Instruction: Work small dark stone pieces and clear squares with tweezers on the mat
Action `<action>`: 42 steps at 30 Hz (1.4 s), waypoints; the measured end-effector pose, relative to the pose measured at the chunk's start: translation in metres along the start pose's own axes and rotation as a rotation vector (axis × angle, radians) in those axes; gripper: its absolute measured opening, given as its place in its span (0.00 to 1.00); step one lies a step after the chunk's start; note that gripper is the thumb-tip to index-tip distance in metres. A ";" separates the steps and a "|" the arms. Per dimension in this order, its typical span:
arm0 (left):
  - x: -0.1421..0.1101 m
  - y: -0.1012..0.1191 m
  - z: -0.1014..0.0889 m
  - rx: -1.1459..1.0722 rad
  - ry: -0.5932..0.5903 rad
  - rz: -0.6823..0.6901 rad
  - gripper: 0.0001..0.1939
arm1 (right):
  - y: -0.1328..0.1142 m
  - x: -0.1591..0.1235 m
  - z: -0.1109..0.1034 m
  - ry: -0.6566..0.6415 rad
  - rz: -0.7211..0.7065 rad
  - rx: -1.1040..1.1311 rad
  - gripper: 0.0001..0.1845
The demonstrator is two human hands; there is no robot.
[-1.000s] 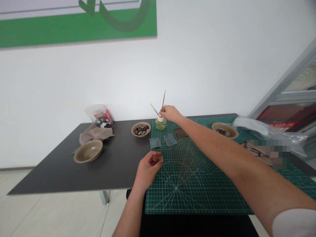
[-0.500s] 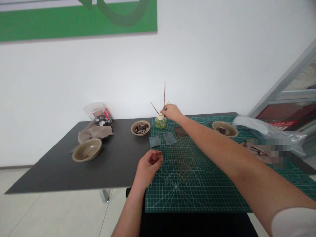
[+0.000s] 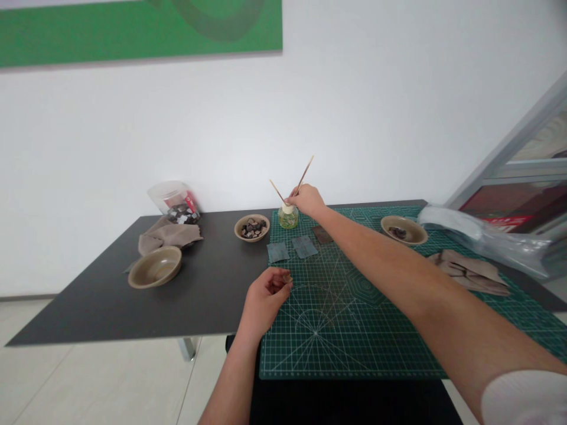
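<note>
My left hand [image 3: 266, 298] hovers over the near left part of the green cutting mat [image 3: 354, 354]. Its fingertips pinch a small brown piece [image 3: 287, 278], mostly covered by the fingers. Farther back, my right hand [image 3: 309, 199] has its fingers closed on a thin wooden stick [image 3: 305, 169], which leans right at the mouth of a small glass bottle [image 3: 288, 218] with a pale collar and yellow-green contents. Another thin stick leans left out of the bottle. The lower end of the held stick is hidden by my fingers. Two grey-blue squares [image 3: 304, 247] lie in front of the bottle.
A bowl [image 3: 252, 237] of small dark and brown pieces stands left of the bottle. A brown square [image 3: 322, 234], another bowl [image 3: 419, 236], a folded cloth [image 3: 476, 273] and clear plastic [image 3: 500, 236] lie rightward. Far left are a tan bowl [image 3: 137, 278], cloth [image 3: 170, 237] and tub [image 3: 170, 192].
The stick in my right hand rose upright, then tipped to the right and now sits lower. My left hand keeps its pinch. The view has tilted slightly downward.
</note>
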State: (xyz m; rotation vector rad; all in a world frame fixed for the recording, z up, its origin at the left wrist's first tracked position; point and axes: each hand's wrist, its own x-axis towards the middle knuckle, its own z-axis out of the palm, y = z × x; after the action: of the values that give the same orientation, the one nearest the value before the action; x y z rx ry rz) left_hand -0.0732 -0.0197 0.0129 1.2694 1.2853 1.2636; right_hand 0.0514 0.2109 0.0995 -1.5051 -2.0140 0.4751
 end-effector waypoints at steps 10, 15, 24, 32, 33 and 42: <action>0.000 -0.002 -0.001 0.024 -0.012 0.010 0.11 | 0.003 -0.002 0.008 -0.041 0.041 0.012 0.11; 0.000 -0.001 0.000 0.020 -0.007 0.008 0.11 | 0.008 0.000 0.015 -0.100 -0.006 0.055 0.12; -0.001 0.001 0.000 0.023 -0.001 0.001 0.12 | 0.016 -0.004 0.015 0.038 -0.078 0.164 0.09; 0.000 -0.001 0.000 0.031 -0.005 0.011 0.11 | 0.015 -0.003 0.011 0.085 -0.054 0.159 0.11; 0.000 -0.001 0.000 0.029 -0.003 0.011 0.11 | 0.014 -0.002 0.011 0.093 -0.050 0.145 0.11; 0.000 -0.003 0.000 0.042 -0.005 0.021 0.12 | 0.009 0.005 0.013 -0.029 -0.029 0.049 0.05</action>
State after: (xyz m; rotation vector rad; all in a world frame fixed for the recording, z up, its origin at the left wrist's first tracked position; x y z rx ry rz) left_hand -0.0739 -0.0192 0.0095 1.3178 1.3038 1.2534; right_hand 0.0492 0.2191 0.0851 -1.4455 -2.0291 0.5336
